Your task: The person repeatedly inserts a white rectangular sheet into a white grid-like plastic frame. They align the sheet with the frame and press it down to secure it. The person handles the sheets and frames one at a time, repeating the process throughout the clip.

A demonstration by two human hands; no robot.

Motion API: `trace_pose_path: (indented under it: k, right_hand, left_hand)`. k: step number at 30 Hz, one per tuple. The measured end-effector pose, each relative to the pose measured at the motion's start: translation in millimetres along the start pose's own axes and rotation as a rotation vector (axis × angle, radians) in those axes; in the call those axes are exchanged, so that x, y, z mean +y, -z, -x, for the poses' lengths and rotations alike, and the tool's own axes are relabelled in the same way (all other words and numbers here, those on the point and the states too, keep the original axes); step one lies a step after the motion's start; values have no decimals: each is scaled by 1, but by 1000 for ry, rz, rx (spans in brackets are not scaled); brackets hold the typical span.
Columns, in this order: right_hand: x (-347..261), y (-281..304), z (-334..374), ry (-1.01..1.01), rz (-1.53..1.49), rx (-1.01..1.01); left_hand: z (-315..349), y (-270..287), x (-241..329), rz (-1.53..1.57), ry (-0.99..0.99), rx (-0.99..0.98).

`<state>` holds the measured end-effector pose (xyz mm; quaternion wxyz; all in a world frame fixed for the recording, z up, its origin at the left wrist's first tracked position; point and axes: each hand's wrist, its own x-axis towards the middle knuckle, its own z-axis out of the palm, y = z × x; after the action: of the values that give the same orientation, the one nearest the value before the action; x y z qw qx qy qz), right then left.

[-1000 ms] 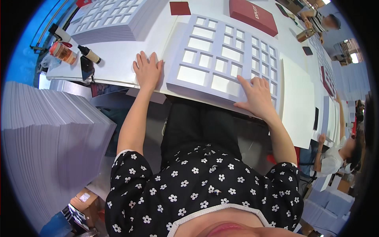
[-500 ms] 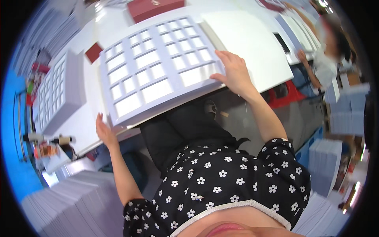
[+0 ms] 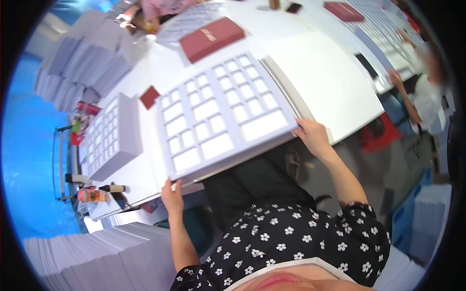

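A pale lavender compartment tray (image 3: 225, 140), with several white-bottomed rectangular cells, lies in front of me at the table's near edge. My left hand (image 3: 172, 196) has its thumb and fingers at the tray's near left corner. At the near right corner, my right hand (image 3: 314, 138) pinches the rim, thumb toward me. Fingertips of both hands are partly hidden by the tray's edge. Left of it stands a stack of similar trays (image 3: 128, 128). A small dark red card (image 3: 149, 97) lies between the stack and my tray.
On the white table (image 3: 320, 68) lie a dark red box (image 3: 212, 39) and a black phone (image 3: 366, 66). Grey sheet stacks (image 3: 111, 257) stand lower left. Bottles (image 3: 112, 188) sit at the left edge. A co-worker (image 3: 427, 94) works at right, another person (image 3: 167, 7) at the far side.
My view has shifted, so the scene sits lower and farther right. Both hands have closed in on the tray's near corners; the right fingers were spread over its right edge before.
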<state>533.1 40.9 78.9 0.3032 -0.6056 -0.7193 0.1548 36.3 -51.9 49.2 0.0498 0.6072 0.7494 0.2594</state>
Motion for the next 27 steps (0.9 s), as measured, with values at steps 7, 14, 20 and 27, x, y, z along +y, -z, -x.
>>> trace_pose_path:
  k: [7,14,20,27]
  right_hand:
    - [2,0,2,108,95,69]
    - [1,5,-2,146,89,61]
    - [3,5,-4,110,84,17]
    - [-1,36,-17,37,117,48]
  left_hand:
    - [-17,26,27,-231,-223,-21]
    - [-18,29,25,-282,-276,6]
    - [-15,27,21,-261,-306,29]
    - [-23,26,-6,6,-153,122]
